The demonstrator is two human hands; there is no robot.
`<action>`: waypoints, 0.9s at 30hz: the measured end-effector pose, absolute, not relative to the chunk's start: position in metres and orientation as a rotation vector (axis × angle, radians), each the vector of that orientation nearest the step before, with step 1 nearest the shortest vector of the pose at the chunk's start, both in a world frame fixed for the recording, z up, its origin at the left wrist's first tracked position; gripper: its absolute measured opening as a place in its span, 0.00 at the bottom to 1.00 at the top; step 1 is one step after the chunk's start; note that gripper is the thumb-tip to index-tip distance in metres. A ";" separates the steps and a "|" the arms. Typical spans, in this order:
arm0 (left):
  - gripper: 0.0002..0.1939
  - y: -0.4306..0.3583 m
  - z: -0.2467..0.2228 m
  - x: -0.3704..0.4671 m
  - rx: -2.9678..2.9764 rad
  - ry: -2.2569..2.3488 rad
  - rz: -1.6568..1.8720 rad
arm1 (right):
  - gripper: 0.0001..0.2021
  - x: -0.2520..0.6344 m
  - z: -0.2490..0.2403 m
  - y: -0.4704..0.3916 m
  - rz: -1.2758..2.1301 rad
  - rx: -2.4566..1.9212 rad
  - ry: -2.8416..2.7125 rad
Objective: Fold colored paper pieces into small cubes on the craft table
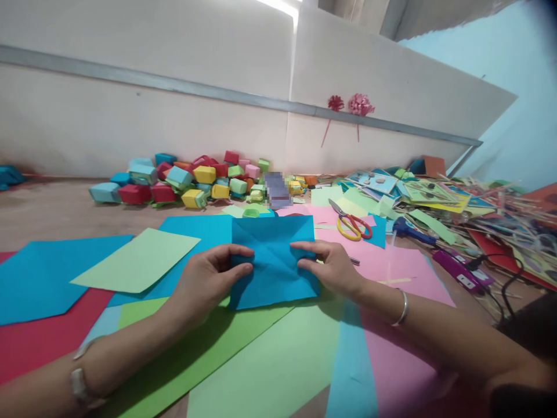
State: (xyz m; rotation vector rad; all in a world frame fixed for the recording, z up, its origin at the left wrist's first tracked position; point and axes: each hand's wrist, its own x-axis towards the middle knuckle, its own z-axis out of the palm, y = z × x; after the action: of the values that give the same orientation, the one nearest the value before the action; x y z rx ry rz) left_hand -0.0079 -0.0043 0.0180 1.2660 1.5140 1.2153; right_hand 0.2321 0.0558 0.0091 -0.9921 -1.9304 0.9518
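Observation:
A square sheet of blue paper (278,278) with crossing crease lines is held up in front of me, tilted toward the camera. My left hand (209,278) pinches its left edge between thumb and fingers. On the opposite edge, my right hand (333,267) grips the same sheet in a similar pinch. Beneath it lie large overlapping sheets, among them a green sheet (195,348), a pale green sheet (270,360) and a pink sheet (404,267). To the left, a smaller pale green piece of paper (139,261) rests on blue sheets.
Scissors (350,223) with red and yellow handles lie beyond my right hand. A blue glue gun (413,232) and a purple power strip (463,273) sit at right, near piled craft pieces (435,191). Small colourful paper boxes (174,180) are heaped along the white wall.

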 end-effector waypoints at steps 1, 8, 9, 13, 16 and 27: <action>0.21 -0.004 0.019 -0.008 1.260 1.503 1.222 | 0.17 0.231 0.008 0.056 1.002 -1.001 -1.871; 0.24 -0.005 0.025 -0.007 1.254 1.567 1.279 | 0.27 0.231 0.007 0.056 1.145 -1.059 -1.666; 0.23 -0.005 0.025 -0.008 1.274 1.587 1.283 | 0.27 0.231 0.008 0.056 1.087 -1.064 -1.678; 0.15 -0.005 0.025 -0.008 1.402 1.637 1.370 | 0.17 0.233 0.010 0.057 0.841 -1.000 -1.771; 0.09 -0.004 0.025 -0.008 1.534 1.624 1.450 | 0.08 0.234 0.011 0.060 0.693 -0.917 -1.810; 0.33 -0.009 0.032 -0.003 1.332 1.488 1.246 | 0.14 0.236 0.020 0.056 1.032 -1.008 -1.679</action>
State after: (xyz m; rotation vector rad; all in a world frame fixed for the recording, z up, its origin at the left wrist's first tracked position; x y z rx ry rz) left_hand -0.0028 -0.0087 0.0316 1.3317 1.4880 1.2459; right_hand 0.2358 0.0561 0.0200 -1.0084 -1.6785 1.0325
